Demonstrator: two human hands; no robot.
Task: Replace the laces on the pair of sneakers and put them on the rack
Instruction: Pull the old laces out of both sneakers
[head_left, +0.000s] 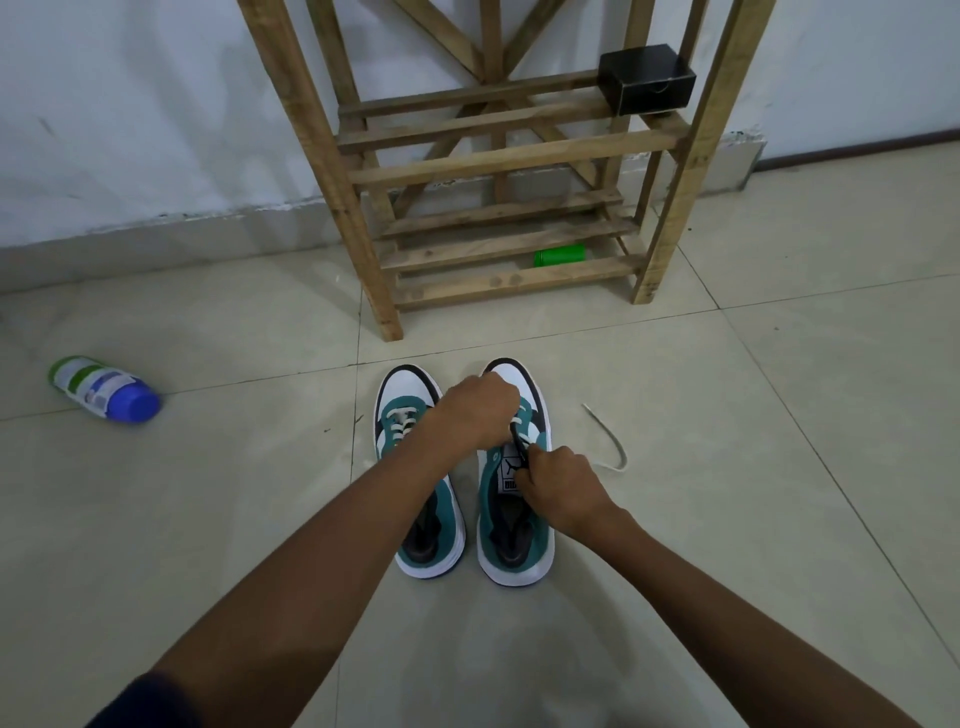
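Two white and teal sneakers stand side by side on the tiled floor, toes toward the rack. The left sneaker (402, 415) has white laces in its eyelets. Over the right sneaker (506, 530) my left hand (478, 408) and my right hand (558, 486) both pinch a black lace (519, 447) at the eyelets, fingers curled. A loose white lace (613, 447) lies on the floor just right of the right sneaker. The wooden rack (498, 156) stands directly behind the shoes against the wall.
A black box (647, 78) sits on the rack's middle shelf at the right. A green cylinder (558, 255) lies on the bottom shelf. A white bottle with a blue cap (104, 388) lies on the floor at the far left.
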